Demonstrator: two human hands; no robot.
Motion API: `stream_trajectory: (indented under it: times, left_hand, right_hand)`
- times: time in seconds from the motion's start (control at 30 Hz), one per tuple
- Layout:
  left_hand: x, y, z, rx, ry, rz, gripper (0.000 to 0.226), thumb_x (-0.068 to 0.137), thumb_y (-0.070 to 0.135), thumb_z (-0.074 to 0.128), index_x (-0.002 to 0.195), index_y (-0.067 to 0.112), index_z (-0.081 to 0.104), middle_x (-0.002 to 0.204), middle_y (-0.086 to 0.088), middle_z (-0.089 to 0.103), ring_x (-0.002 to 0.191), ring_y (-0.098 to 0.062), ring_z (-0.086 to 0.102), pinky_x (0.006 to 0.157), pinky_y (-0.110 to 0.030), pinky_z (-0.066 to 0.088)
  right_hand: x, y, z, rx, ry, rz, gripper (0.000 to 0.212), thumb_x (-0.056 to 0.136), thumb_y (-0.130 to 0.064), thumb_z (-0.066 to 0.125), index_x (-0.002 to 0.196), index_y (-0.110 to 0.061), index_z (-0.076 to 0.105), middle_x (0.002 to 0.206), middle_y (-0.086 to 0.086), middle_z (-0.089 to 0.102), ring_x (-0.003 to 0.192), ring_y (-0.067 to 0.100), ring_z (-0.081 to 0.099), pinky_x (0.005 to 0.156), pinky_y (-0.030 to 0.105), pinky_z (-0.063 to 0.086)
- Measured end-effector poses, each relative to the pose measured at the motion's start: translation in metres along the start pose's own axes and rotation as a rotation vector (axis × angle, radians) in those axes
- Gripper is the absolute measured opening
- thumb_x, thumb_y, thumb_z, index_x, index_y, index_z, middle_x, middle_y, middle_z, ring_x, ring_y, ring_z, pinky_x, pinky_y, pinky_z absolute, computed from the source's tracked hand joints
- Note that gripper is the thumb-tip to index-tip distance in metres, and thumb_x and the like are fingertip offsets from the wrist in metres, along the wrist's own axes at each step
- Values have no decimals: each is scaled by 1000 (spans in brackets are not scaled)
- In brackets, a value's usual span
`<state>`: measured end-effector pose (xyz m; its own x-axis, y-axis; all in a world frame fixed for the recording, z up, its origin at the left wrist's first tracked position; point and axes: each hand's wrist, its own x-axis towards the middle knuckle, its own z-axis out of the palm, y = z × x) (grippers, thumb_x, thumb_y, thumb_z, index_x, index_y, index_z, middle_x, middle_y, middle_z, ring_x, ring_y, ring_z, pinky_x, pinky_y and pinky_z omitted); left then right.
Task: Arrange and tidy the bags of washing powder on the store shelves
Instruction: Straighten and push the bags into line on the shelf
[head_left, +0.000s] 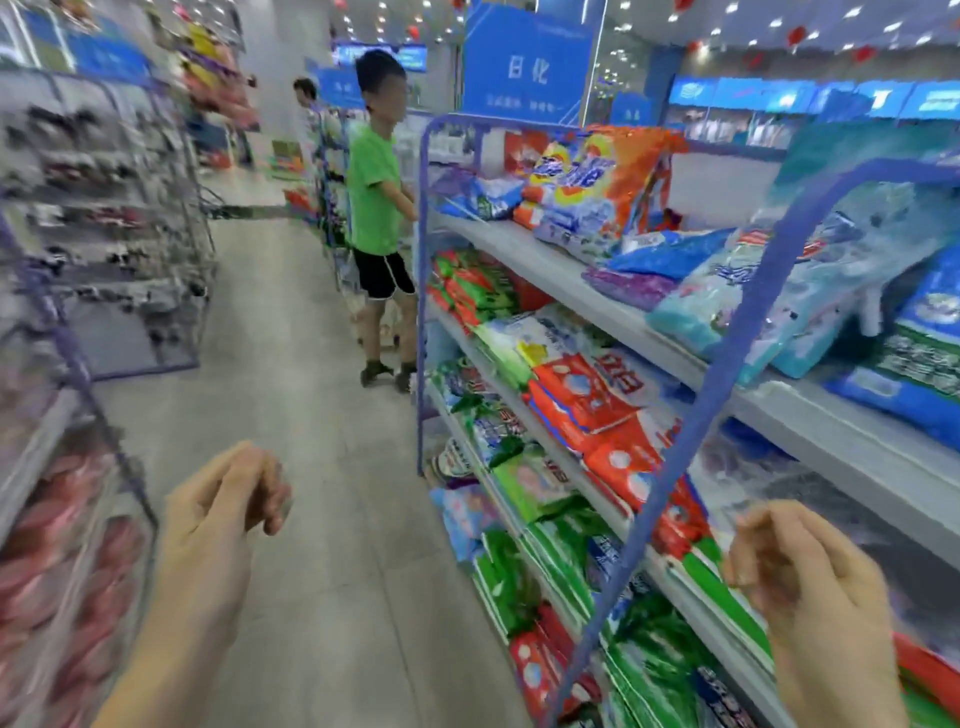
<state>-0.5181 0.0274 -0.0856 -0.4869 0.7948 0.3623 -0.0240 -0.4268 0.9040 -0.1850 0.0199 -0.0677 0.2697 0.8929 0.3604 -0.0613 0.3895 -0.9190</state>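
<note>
Blue frame (737, 332) partly hides blurred washing-powder bags (582, 400).

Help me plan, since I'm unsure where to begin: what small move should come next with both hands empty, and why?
Probably reach the right hand up to the pale blue bag on the top shelf. It lies tilted over the shelf's front edge, untidier than the bags below. Both hands are empty with loosely curled fingers, and the left hand hangs over the aisle, farther from the shelves.

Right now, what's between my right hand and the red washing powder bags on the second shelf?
In the head view, a blue shelf-frame bar crosses between the right hand and the red washing powder bags.
</note>
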Motion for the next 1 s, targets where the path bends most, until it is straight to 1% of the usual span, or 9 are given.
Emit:
stream_trajectory:
  times: [0.03, 0.23, 0.4, 0.6, 0.7, 0.77, 0.83, 0.9, 1.0]
  left_hand:
    - [11, -6, -8, 24, 19, -8, 41, 86, 45, 57, 52, 22, 55, 49, 11, 42, 45, -4, 37, 49, -29, 23]
    - [86, -52, -30, 162, 82, -8, 46, 100, 13, 38, 57, 19, 51, 55, 3, 43, 51, -11, 39, 49, -18, 34]
    - [169, -89, -14, 168, 157, -35, 44, 100, 16, 38, 60, 18, 55, 60, -4, 45, 54, -13, 43, 50, -17, 37]
    - [259, -129, 18, 226, 160, -49, 44, 100, 17, 38, 61, 20, 58, 55, 1, 48, 52, -13, 44, 45, -14, 36]
    - [304, -150, 35, 193, 173, -58, 35, 88, 40, 48, 62, 22, 62, 54, 2, 50, 53, -16, 45, 47, -15, 39]
    - [334, -165, 49, 168, 145, -49, 34, 76, 53, 53, 64, 23, 64, 53, 4, 52, 51, -14, 46, 50, -16, 40]
    - [367, -184, 65, 115, 99, -41, 32, 78, 53, 59, 65, 24, 66, 52, 5, 52, 50, -12, 47, 50, -17, 40]
    - [402, -206, 82, 74, 20, -39, 38, 75, 61, 61, 67, 25, 66, 53, 6, 52, 50, -11, 48, 50, -17, 40]
    - [462, -241, 106, 13, -92, -54, 52, 61, 75, 63, 70, 24, 66, 55, 5, 52, 51, -11, 48, 51, -16, 42]
  right_hand:
    - [12, 9, 14, 3, -27, 11, 53, 49, -72, 69, 63, -21, 68, 42, -1, 49, 39, 10, 41, 38, 18, 26]
    - [93, 72, 98, -32, -203, 64, 42, 66, -60, 59, 68, -19, 66, 47, -1, 49, 45, 17, 39, 42, 19, 31]
    - [179, 122, 157, -30, -234, 78, 35, 69, -52, 52, 67, -20, 66, 48, 1, 49, 47, 17, 41, 41, 15, 31]
    - [285, 163, 199, -8, -271, 77, 34, 71, -50, 54, 68, -20, 68, 49, 4, 52, 44, 12, 42, 42, 14, 35]
    - [326, 180, 214, -17, -277, 76, 43, 71, -60, 58, 72, -19, 68, 50, 2, 53, 45, 15, 44, 42, 13, 34]
    - [349, 190, 222, -14, -249, 72, 35, 80, -49, 54, 69, -19, 68, 49, 2, 52, 42, 14, 41, 40, 13, 32]
    - [371, 199, 228, -18, -210, 55, 32, 87, -35, 50, 66, -18, 68, 50, 2, 53, 42, 13, 41, 42, 14, 34]
    - [390, 206, 236, 8, -136, 56, 30, 76, -43, 56, 65, -19, 70, 52, 0, 56, 44, 11, 45, 46, 16, 40]
    - [417, 217, 248, -4, -36, 6, 44, 58, -63, 69, 72, -22, 72, 58, -3, 61, 49, 9, 52, 51, 17, 48]
